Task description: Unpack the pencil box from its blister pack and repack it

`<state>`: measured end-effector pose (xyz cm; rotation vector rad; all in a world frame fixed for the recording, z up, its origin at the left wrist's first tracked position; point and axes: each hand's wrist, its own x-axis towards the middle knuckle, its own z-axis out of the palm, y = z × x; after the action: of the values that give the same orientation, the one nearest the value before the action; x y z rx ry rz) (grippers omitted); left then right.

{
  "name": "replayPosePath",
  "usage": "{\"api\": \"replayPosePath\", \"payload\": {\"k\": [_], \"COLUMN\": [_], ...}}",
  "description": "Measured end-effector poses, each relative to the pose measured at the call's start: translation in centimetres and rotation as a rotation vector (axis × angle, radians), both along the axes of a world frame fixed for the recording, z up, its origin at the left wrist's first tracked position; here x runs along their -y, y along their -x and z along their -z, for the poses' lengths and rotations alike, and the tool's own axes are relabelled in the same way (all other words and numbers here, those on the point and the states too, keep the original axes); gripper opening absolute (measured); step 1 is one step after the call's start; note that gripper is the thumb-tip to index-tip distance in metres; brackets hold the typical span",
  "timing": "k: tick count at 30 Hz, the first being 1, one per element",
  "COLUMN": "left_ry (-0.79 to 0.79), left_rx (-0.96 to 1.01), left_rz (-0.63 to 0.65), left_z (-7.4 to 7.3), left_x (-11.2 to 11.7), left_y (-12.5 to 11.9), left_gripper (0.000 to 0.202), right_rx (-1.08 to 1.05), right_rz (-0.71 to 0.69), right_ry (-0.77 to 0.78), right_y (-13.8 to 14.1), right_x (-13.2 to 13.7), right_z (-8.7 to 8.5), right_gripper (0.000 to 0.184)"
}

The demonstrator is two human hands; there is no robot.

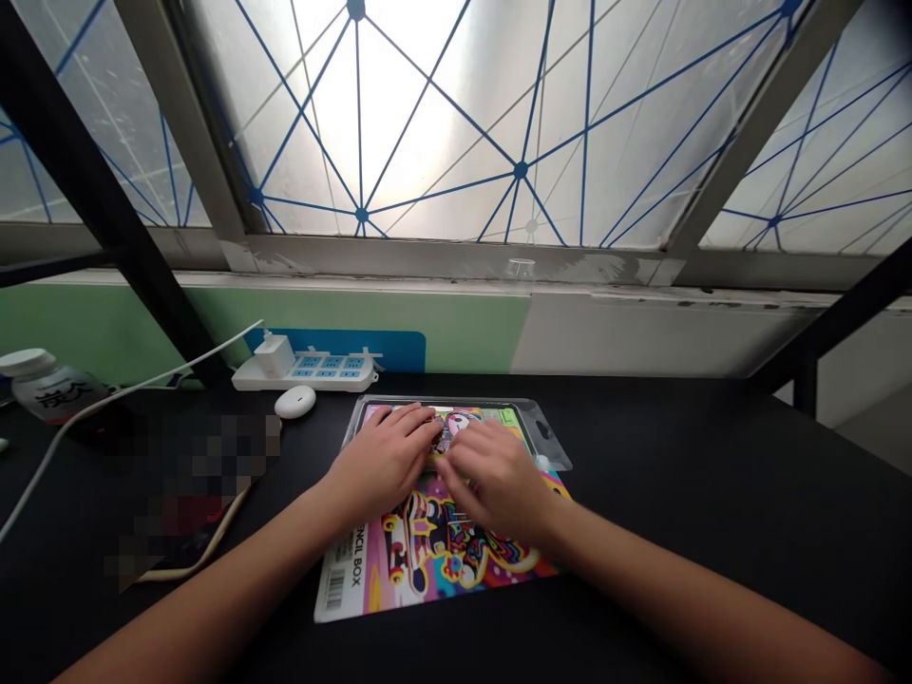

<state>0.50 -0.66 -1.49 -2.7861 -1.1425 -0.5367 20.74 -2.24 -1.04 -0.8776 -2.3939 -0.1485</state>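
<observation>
The pencil box pack (pixel 434 560) lies flat on the black table (pixel 676 494), near centre. The left hand (pixel 385 465) and right hand (pixel 495 480) rest open on its far half, fingers flat and clasping nothing. Even downward pressure seems wise here, since the glossy card could slide.

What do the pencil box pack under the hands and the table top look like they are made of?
The pencil box pack looks like glossy printed card: bright artwork, a barcode and a thin flat edge. At its far end, a clear plastic cover shows glare and a hang hole. The table is matte black, probably laminate or painted board; no grain shows.
</observation>
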Motion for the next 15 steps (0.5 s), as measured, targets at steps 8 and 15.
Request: {"api": "replayPosePath", "payload": {"k": [8, 15], "left_ry": [0.007, -0.010], "left_rx": [-0.004, 0.017], "left_rz": [-0.018, -0.074], "left_z": [-0.2, -0.2], "left_x": [0.2, 0.4], "left_y": [0.1, -0.1], "left_gripper": [0.035, 0.036], "right_rx": [0.168, 0.280], "right_rz": [0.266, 0.298], "right_ry": [0.340, 0.505], "right_y": [-6.4, -6.8], "right_x": [-5.4, -5.9], "right_z": [-1.7, -2.5], "right_gripper": [0.028, 0.050]}}
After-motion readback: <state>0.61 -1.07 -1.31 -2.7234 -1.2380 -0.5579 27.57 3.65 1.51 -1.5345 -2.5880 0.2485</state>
